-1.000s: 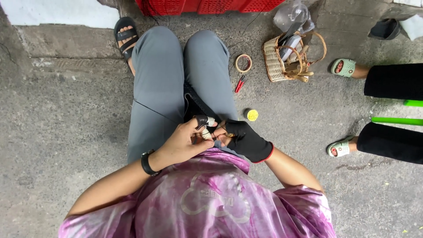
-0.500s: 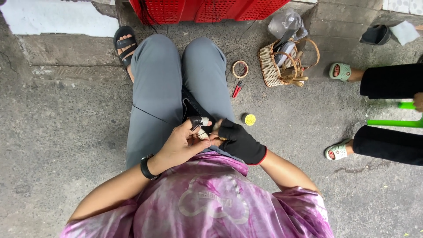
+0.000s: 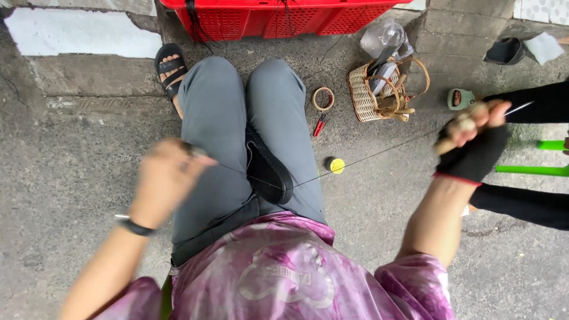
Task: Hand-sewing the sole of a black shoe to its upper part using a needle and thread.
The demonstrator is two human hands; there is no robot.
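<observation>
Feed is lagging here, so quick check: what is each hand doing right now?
Left hand: closed, pinching one end of a taut thread; blurred.
Right hand: gloved, closed on a wooden handle at the thread's other end.

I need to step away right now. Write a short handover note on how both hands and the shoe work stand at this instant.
Left hand: closed on one end of the thread, pulled out to the left.
Right hand: in a black fingerless glove, gripping a wooden-handled tool, pulled out to the right.
Black shoe: wedged between the thighs; the thread runs taut through it.
Nearby on the ground: wicker basket, red snips, yellow disc.
Done: one stitch being drawn tight. Left: how much of the seam remains is hidden.
</observation>
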